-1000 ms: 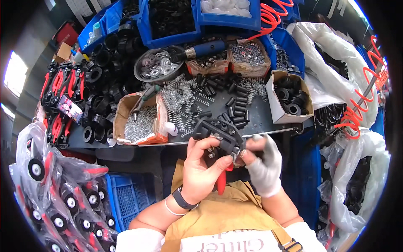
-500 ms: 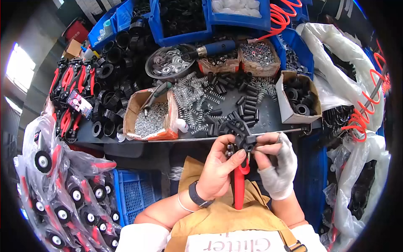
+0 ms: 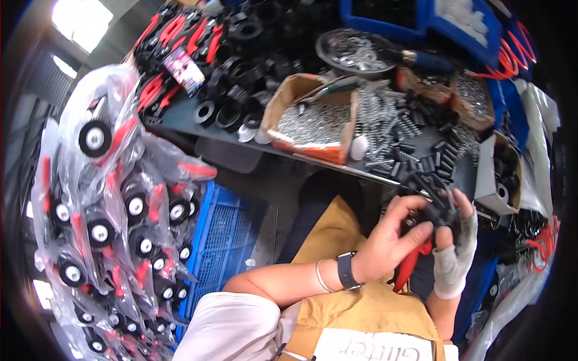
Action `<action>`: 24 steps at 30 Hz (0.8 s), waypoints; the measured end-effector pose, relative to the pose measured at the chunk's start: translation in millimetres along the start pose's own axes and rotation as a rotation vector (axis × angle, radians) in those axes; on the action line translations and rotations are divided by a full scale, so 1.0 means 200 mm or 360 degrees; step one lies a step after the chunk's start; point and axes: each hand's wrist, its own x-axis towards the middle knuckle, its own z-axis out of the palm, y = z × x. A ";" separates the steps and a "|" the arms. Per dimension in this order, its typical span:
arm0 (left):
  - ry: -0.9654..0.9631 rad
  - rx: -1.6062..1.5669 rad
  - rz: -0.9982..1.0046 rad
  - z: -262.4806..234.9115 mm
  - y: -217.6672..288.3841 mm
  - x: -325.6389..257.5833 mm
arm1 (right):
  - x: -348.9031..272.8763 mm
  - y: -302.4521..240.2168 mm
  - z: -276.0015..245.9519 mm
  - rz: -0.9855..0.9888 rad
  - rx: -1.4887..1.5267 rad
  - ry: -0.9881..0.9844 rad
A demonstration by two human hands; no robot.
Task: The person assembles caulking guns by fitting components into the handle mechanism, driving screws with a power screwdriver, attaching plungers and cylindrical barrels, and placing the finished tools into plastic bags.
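Observation:
Both hands hold a black-headed tool [image 3: 439, 207] with a red handle [image 3: 407, 269] over my lap, just off the table's front edge. My left hand [image 3: 388, 237] is closed round the black head from the left, with small shiny parts by its fingers. My right hand [image 3: 456, 256], in a whitish fingerless glove, grips the head from the right with thumb and fingers. The head is smeared by motion, so its details cannot be made out. Just beyond lie short black cylinders [image 3: 447, 157] and loose metal springs [image 3: 380, 117].
A cardboard box of small metal pieces [image 3: 271, 111] stands at the table edge, a box of black rings [image 3: 489, 180] to the right. Red-handled tools [image 3: 180, 36] and black rings [image 3: 206, 112] lie at left. Bagged red-handled wheeled items [image 3: 99, 231] hang beside a blue crate [image 3: 223, 231].
The view has swung left, so the table and my hands appear further right. Both hands still hold the tool; its red handle now slants down to the left.

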 end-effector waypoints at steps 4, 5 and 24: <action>-0.0079 0.0589 0.0333 -0.17 0.05 -0.11 | 0.02 0.00 0.07 0.0497 0.0169 -0.0238; -0.0101 0.0645 0.0364 -0.21 0.06 -0.16 | 0.01 0.01 0.10 0.0543 0.0226 -0.0390; 0.1589 0.1948 -0.0594 -1.80 -0.56 -1.67 | -0.22 0.58 0.66 0.0867 -0.0078 -0.0611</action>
